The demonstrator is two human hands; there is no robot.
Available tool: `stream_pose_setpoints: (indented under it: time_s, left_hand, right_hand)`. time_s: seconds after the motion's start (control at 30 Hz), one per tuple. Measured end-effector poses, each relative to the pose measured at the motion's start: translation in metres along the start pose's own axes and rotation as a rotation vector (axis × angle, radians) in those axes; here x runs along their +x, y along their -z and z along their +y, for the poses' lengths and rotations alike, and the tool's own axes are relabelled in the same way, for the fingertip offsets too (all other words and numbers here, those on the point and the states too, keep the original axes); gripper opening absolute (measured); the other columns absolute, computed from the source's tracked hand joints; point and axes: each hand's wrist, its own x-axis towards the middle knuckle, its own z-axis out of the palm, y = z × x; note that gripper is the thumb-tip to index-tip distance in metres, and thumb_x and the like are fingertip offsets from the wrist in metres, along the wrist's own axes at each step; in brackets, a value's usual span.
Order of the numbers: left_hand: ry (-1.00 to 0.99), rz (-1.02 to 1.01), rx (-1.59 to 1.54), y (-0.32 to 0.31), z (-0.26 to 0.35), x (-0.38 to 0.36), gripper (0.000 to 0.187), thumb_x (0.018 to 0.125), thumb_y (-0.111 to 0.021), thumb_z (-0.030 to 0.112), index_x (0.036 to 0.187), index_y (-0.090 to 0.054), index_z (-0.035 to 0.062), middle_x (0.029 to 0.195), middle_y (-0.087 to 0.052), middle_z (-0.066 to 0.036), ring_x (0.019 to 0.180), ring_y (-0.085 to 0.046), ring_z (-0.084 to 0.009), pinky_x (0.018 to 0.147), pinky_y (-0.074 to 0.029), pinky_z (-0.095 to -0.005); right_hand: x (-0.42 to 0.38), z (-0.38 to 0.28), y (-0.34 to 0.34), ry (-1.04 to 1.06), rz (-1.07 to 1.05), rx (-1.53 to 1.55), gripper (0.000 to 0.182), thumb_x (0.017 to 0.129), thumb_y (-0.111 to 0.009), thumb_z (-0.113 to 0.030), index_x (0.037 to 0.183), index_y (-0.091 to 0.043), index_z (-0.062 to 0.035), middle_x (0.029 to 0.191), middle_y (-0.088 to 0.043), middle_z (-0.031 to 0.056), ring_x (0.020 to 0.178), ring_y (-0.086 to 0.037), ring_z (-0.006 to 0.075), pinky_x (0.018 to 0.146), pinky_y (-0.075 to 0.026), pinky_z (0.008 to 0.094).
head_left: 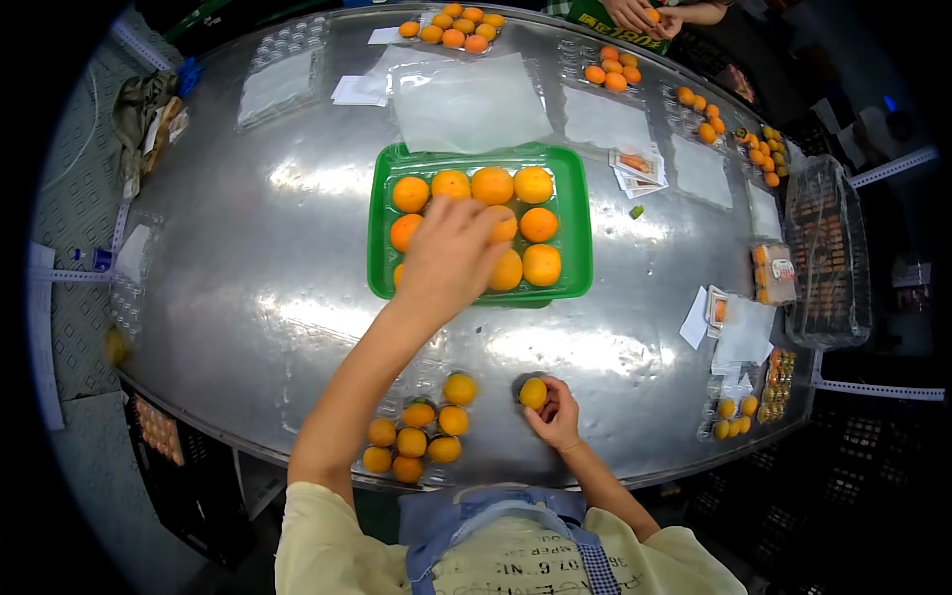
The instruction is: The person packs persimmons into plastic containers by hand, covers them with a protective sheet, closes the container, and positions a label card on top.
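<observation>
A green tray [578, 228] holds rows of oranges, such as the orange [541, 266] at its lower right. Over the middle of the tray is my left hand [451, 253], fingers bent down at an orange [501, 226]; whether they grip it is hidden. Near the table's front edge, my right hand [557, 415] has its fingers around a yellow-orange fruit [533, 394]. To the left of that hand, several oranges [412, 442] sit in a clear plastic holder.
Stacked clear sheets [471, 104] lie behind the tray. Fruit groups [612, 69] line the far and right edges of the metal table [228, 218]. A co-worker's hands [645, 18] hold a fruit at the far side. Clear packaging [828, 253] stands at the right.
</observation>
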Motion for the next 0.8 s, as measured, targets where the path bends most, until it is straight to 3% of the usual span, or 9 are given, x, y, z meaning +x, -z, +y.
stream_pose_setpoints:
  time_s: [0.03,0.13,0.27,0.43,0.53,0.63,0.73,0.8]
  left_hand:
    - [-0.046,-0.068,0.037,-0.009,0.006,0.014,0.031,0.074,-0.072,0.015,0.103,-0.065,0.0093,0.096,-0.056,-0.008,0.091,-0.051,-0.0263,0.081,-0.044,-0.0363]
    - [-0.217,-0.176,0.168,-0.055,-0.007,0.041,0.03,0.072,-0.073,0.018,0.1,-0.066,0.009,0.093,-0.054,-0.007,0.094,-0.05,-0.0257,0.082,-0.044,-0.0357]
    - [-0.308,-0.351,0.254,-0.063,-0.014,0.065,0.029,0.069,-0.074,0.02,0.094,-0.066,0.0076,0.094,-0.054,-0.008,0.094,-0.051,-0.0255,0.081,-0.046,-0.0363]
    - [-0.38,-0.425,0.222,-0.065,-0.017,0.071,0.022,0.068,-0.071,0.012,0.087,-0.064,0.0039,0.091,-0.057,-0.009,0.093,-0.052,-0.0272,0.08,-0.047,-0.0382]
    - [-0.291,-0.475,0.154,-0.07,-0.012,0.065,0.018,0.069,-0.065,0.007,0.086,-0.062,0.002,0.092,-0.063,-0.013,0.095,-0.057,-0.028,0.079,-0.048,-0.0376]
    - [-0.267,-0.426,0.144,-0.076,-0.016,0.06,0.021,0.069,-0.067,0.007,0.088,-0.061,0.0034,0.091,-0.061,-0.012,0.089,-0.055,-0.0306,0.077,-0.047,-0.0422]
    - [-0.21,-0.449,0.007,-0.058,-0.015,0.063,0.025,0.07,-0.067,0.007,0.094,-0.06,0.0029,0.093,-0.063,-0.014,0.093,-0.058,-0.0302,0.076,-0.049,-0.0389]
    - [-0.035,-0.385,-0.167,-0.034,-0.011,0.06,0.032,0.073,-0.069,0.009,0.103,-0.059,0.0033,0.096,-0.063,-0.014,0.094,-0.058,-0.0293,0.079,-0.049,-0.0373]
  right_hand:
    - [0.0,0.001,0.0,0.01,0.015,0.011,0.057,0.07,-0.077,-0.012,0.12,-0.049,-0.0033,0.068,-0.057,0.0007,0.05,-0.049,0.0033,0.046,-0.039,0.0162]
    - [-0.003,-0.001,0.001,-0.026,0.011,0.101,0.057,0.072,-0.076,-0.012,0.121,-0.048,-0.0035,0.08,-0.061,0.0025,0.059,-0.054,0.0041,0.051,-0.041,0.0162]
    - [0.004,-0.002,0.009,-0.036,0.103,0.294,0.055,0.075,-0.073,-0.01,0.123,-0.047,-0.0026,0.093,-0.063,0.0049,0.072,-0.057,0.0073,0.06,-0.045,0.0184]
    - [0.031,-0.029,0.034,0.058,0.193,0.236,0.053,0.076,-0.07,-0.01,0.123,-0.046,-0.0013,0.098,-0.064,0.0077,0.083,-0.061,0.0126,0.068,-0.048,0.023]
    - [0.051,-0.039,0.043,0.144,0.227,0.245,0.054,0.076,-0.069,-0.009,0.123,-0.045,-0.0009,0.106,-0.061,0.0093,0.087,-0.062,0.0143,0.074,-0.049,0.0253]
    - [0.068,-0.053,0.048,0.181,0.262,0.321,0.053,0.076,-0.067,-0.007,0.123,-0.044,0.0017,0.11,-0.059,0.012,0.092,-0.062,0.0174,0.079,-0.051,0.0284]
    - [0.094,-0.07,0.058,0.259,0.29,0.313,0.051,0.078,-0.063,-0.001,0.124,-0.043,0.0027,0.112,-0.058,0.0136,0.097,-0.061,0.0211,0.083,-0.051,0.0299]
    - [0.12,-0.097,0.061,0.325,0.251,0.305,0.051,0.077,-0.064,0.0,0.124,-0.044,0.0023,0.113,-0.058,0.0133,0.097,-0.061,0.0203,0.081,-0.051,0.0295]
